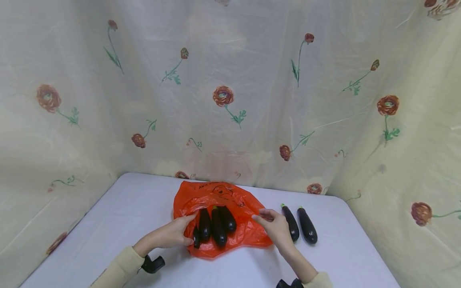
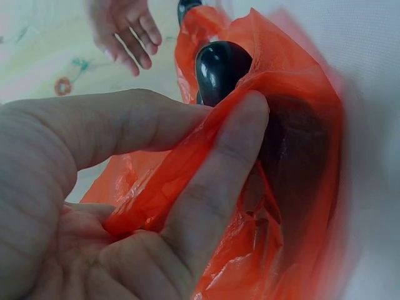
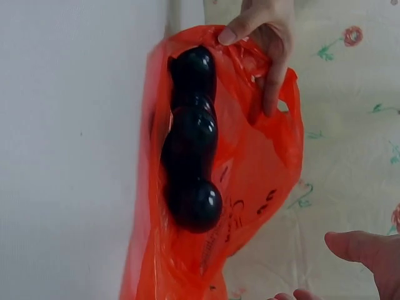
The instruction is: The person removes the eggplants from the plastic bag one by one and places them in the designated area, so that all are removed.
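A red-orange plastic bag (image 1: pixel 248 234) lies on the table with its mouth toward me. Several dark eggplants (image 1: pixel 218 230) rest side by side inside, their rounded ends facing the opening. At the left side of the mouth, my left hand (image 1: pixel 172 233) pinches the bag's edge between thumb and fingers; the left wrist view shows the film (image 2: pixel 165 187) gathered there. My right hand (image 1: pixel 278 230) hovers by the bag's right side, thumb and fingers apart, holding nothing. Just beyond it, two more eggplants, one nearer (image 1: pixel 291 225) and one farther right (image 1: pixel 307 226), lie on the table.
The white table (image 1: pixel 119 216) reaches back to a flower-printed curtain (image 1: pixel 252 120), which also hangs along both sides. Black wrist-worn devices (image 1: pixel 153 265) sit at my cuffs. The table's right edge runs beyond the two loose eggplants.
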A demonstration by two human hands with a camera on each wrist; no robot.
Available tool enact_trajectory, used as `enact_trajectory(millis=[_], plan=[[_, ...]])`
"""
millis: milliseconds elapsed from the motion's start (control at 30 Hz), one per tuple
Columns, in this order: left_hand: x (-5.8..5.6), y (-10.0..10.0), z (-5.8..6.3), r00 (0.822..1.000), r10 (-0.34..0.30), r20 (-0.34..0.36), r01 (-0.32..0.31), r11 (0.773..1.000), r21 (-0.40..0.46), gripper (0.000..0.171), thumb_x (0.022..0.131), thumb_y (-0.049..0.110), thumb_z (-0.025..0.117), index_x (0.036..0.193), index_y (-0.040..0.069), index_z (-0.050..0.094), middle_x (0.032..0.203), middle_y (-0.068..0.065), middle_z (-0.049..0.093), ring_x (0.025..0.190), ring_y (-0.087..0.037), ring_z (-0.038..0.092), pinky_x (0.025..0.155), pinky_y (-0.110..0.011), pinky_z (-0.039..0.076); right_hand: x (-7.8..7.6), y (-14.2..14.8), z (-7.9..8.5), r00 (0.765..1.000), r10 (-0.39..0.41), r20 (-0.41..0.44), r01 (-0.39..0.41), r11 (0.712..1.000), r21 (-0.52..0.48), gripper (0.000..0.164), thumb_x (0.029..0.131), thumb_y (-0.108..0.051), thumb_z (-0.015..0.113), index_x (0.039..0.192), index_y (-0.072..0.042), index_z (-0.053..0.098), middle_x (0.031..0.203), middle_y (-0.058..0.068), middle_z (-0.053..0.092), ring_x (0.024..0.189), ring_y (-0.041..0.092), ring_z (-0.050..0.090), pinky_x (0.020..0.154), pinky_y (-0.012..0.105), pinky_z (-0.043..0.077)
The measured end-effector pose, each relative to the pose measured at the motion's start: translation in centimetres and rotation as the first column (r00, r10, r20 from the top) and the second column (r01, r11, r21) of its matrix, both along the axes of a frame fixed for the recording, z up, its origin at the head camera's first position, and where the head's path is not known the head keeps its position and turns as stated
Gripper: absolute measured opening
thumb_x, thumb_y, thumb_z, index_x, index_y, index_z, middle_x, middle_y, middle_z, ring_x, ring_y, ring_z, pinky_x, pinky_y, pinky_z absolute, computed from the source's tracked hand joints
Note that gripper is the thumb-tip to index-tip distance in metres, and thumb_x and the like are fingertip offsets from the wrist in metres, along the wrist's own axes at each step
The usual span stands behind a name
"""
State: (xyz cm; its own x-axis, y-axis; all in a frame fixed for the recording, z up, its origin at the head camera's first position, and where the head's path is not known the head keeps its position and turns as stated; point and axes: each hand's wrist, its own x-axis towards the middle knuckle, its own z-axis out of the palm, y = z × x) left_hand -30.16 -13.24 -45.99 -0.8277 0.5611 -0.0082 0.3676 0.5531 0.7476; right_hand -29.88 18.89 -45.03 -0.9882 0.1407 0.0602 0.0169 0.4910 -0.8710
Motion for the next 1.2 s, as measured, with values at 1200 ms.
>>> enact_trajectory(millis=[1200], plan=[[-0.1,0.1,-0.2,1.000,-0.003,0.001,0.003,1.000,0.003,0.083,0.079,0.004,0.073,0.150,0.000,0.028,0.147,-0.017,0.043,0.128,-0.032,0.044,0.106,-0.060,0.037,0.7,-6.0,-4.0,0.998,0.064,0.004,-0.064,0.998,-0.022,0.043,0.081,-0.027,0.077,0.112,0.002,0.066,0.101,0.011,0.071,0.080,0.016,0.064,0.072,0.029,0.058]])
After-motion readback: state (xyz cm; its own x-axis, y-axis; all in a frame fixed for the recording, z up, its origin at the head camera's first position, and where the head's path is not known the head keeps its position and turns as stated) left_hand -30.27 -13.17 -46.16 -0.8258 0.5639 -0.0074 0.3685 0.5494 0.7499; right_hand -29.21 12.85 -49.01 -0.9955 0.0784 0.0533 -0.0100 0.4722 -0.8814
